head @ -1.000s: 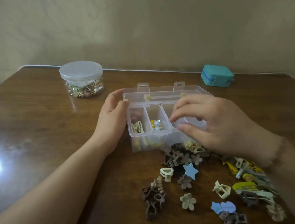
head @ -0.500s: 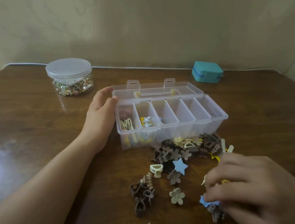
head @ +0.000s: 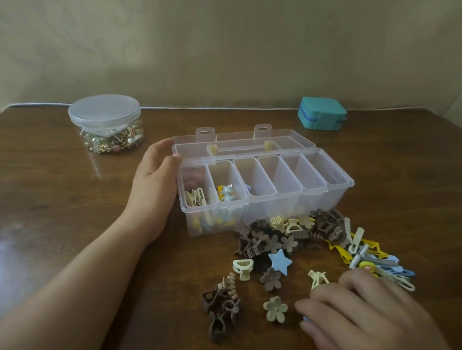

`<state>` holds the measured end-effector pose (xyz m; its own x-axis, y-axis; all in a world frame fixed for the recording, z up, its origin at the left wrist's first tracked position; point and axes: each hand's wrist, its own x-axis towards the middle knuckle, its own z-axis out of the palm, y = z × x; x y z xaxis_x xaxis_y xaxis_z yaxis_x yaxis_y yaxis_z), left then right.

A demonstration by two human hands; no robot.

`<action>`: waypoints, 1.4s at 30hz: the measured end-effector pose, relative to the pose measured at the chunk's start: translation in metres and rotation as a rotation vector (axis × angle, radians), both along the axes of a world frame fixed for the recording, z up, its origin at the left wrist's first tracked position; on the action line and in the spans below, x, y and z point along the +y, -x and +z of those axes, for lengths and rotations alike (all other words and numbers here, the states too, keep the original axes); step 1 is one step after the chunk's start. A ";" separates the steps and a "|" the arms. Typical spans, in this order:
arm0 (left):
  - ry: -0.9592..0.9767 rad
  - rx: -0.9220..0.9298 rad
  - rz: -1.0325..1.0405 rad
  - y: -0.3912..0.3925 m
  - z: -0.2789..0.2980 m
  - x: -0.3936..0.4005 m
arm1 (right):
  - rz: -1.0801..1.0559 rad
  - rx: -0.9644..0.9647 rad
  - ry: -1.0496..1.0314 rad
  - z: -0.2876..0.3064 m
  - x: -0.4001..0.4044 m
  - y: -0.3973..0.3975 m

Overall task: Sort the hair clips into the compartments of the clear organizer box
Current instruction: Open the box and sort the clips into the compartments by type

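The clear organizer box (head: 267, 197) stands open mid-table, its lid (head: 243, 144) folded back. Its leftmost compartment holds cream clips (head: 195, 197); the second holds yellow and silver-star clips (head: 226, 192); the others look empty. My left hand (head: 153, 189) cups the box's left end, thumb on the lid corner. Loose hair clips lie in front: a brown and cream pile (head: 288, 234), a blue star (head: 280, 262), a beige flower (head: 275, 309). My right hand (head: 364, 318) is low at the front right, thumb and forefinger pinched on a blue clip (head: 305, 318) that is mostly hidden.
A lidded clear jar (head: 106, 122) of small trinkets stands at the back left. A teal case (head: 322, 112) sits at the back right by the wall. Dark brown claw clips (head: 220, 305) and yellow and blue snap clips (head: 378, 261) flank my right hand.
My right hand left the box's compartments, came down toward me over the loose clips and closed on the blue clip. My left hand stayed on the box.
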<state>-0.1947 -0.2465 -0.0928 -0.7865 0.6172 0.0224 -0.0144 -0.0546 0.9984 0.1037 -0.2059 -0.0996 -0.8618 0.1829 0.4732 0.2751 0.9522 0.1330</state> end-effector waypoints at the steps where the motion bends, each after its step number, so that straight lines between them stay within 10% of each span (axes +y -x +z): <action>1: -0.004 -0.006 0.000 0.000 0.000 0.000 | -0.008 0.008 -0.028 0.002 0.000 0.003; 4: -0.003 -0.004 0.000 0.000 0.000 0.000 | 0.007 0.032 0.003 0.017 0.000 0.013; 11: 0.003 -0.008 -0.018 0.000 0.001 0.000 | 0.051 0.237 0.802 0.073 0.050 0.070; 17: 0.015 -0.002 -0.018 0.001 0.001 -0.001 | -0.054 -0.038 0.539 0.069 0.087 0.127; 21: -0.002 -0.006 -0.014 -0.001 0.002 -0.001 | -0.068 0.191 0.431 0.074 0.095 0.119; 42: 0.013 0.035 0.014 -0.003 0.002 -0.001 | -0.282 -0.168 0.524 0.038 0.091 -0.050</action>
